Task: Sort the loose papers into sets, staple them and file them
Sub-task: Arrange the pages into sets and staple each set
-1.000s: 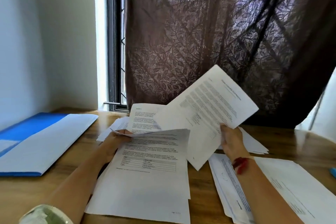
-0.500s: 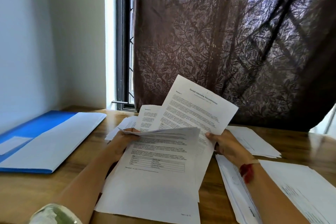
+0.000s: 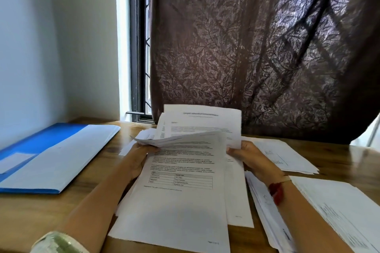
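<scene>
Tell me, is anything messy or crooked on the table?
Yes. The middle pile of papers is fanned out crooked, its edges not lined up, and its top sheets curl up where the left hand grips them. The right hand holds one sheet tilted up. Nothing looks torn or spilled.

Your stack (image 3: 181,201) lies on the table (image 3: 30,211) before you, left hand (image 3: 139,156) at its left edge, right hand (image 3: 248,156) at its right, a sheet (image 3: 205,121) raised behind. The folder (image 3: 61,160) lies left; a near pile (image 3: 339,211) and a far pile (image 3: 283,156) lie right.
</scene>
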Tool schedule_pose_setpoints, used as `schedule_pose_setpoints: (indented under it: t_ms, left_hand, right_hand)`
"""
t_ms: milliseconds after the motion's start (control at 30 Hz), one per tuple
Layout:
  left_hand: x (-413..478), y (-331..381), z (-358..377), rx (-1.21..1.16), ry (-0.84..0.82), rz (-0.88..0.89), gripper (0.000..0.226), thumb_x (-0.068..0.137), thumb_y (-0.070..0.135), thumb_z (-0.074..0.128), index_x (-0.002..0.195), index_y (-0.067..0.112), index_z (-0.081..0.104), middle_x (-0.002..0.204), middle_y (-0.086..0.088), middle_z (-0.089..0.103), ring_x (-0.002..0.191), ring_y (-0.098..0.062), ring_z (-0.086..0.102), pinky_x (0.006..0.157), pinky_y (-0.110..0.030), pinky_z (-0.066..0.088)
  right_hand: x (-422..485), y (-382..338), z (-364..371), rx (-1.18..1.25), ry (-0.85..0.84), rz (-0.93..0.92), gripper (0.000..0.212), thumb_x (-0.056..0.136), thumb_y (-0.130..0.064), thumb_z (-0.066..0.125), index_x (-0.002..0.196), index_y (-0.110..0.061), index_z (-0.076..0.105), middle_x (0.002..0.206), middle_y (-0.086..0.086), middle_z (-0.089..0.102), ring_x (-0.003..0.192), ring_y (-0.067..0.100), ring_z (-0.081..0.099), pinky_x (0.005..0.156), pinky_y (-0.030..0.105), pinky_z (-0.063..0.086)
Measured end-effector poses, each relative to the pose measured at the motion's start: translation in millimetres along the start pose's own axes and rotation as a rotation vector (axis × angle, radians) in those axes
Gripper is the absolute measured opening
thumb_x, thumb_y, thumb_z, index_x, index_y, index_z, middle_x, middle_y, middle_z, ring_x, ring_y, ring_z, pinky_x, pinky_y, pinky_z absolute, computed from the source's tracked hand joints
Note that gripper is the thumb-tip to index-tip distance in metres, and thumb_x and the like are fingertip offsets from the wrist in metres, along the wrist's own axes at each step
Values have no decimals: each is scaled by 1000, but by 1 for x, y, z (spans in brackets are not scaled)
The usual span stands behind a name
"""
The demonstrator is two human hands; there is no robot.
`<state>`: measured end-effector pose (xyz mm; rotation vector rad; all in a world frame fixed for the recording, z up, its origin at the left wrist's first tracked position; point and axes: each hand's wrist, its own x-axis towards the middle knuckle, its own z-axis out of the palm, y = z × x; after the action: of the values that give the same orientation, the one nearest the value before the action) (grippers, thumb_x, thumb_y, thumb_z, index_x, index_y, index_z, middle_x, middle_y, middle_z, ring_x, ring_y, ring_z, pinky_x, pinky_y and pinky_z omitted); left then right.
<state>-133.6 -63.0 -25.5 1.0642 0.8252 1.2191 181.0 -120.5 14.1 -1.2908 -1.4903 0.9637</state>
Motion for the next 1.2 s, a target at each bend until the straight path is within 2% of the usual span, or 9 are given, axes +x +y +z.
schedule_pose_setpoints:
  t_ms: [133,233,467,600,767,867,967,1100,1200]
  left_hand:
    - [1,-1,3,35,30,38,14,84,-5,58,93,2,64,91,-21,68,69,-28,69,58,-35,58]
    - [2,-2,3,53,53,77,35,85,-10,55,59,11,66,72,-15,69,60,-26,67,52,-32,56]
    - [1,-3,2,125,104,238,28,81,-7,64,66,16,68,99,-16,69,86,-33,63,67,-35,54]
    - [-3,-6,0,96,41,275,16,65,7,81,71,15,68,119,-22,62,99,-37,61,78,-40,52]
    - [-7,0,15,112,197,297,17,85,-12,57,85,4,61,76,-5,72,75,-23,67,56,-21,55]
    - [-7,-1,14,80,181,244,23,88,-12,55,94,8,63,83,-2,75,79,-25,70,63,-32,59]
    - [-7,-3,13,61,121,231,27,87,-13,54,102,8,65,101,-11,73,92,-32,68,83,-48,55]
    - [-10,-5,22,90,93,276,30,88,-12,54,106,12,61,97,-5,75,88,-29,71,75,-42,59]
    - [-6,-5,22,86,105,253,60,85,-6,62,130,24,37,109,-9,71,95,-34,69,74,-44,59]
  right_hand:
    - [-1,0,20,-196,-40,81,20,84,-29,71,102,-21,70,100,1,73,93,21,70,90,45,55]
    - [-2,2,25,-235,-64,94,15,87,-28,67,101,-22,69,102,0,72,95,21,69,92,46,53]
    - [-3,-3,20,257,27,107,47,92,-59,40,113,-23,64,107,6,71,102,24,67,91,43,54]
    - [-8,2,28,214,-83,32,28,96,-42,47,114,-25,60,109,-1,71,102,20,68,87,39,56]
    - [-7,3,43,-13,-79,-16,22,96,-33,54,118,-31,51,120,-9,61,100,6,61,78,19,51]
    - [-1,3,38,-49,151,-5,45,88,-33,65,126,-28,42,126,-2,49,111,18,54,88,29,48]
    - [-1,8,33,48,104,79,69,81,-36,73,138,-27,35,128,-2,50,116,21,54,99,39,47]
    - [-8,9,39,263,-189,30,44,87,-13,67,128,-20,51,121,6,67,107,23,66,97,42,51]
    - [-8,7,43,342,-187,-15,39,89,-2,61,124,-17,54,119,7,68,109,24,65,96,40,52]
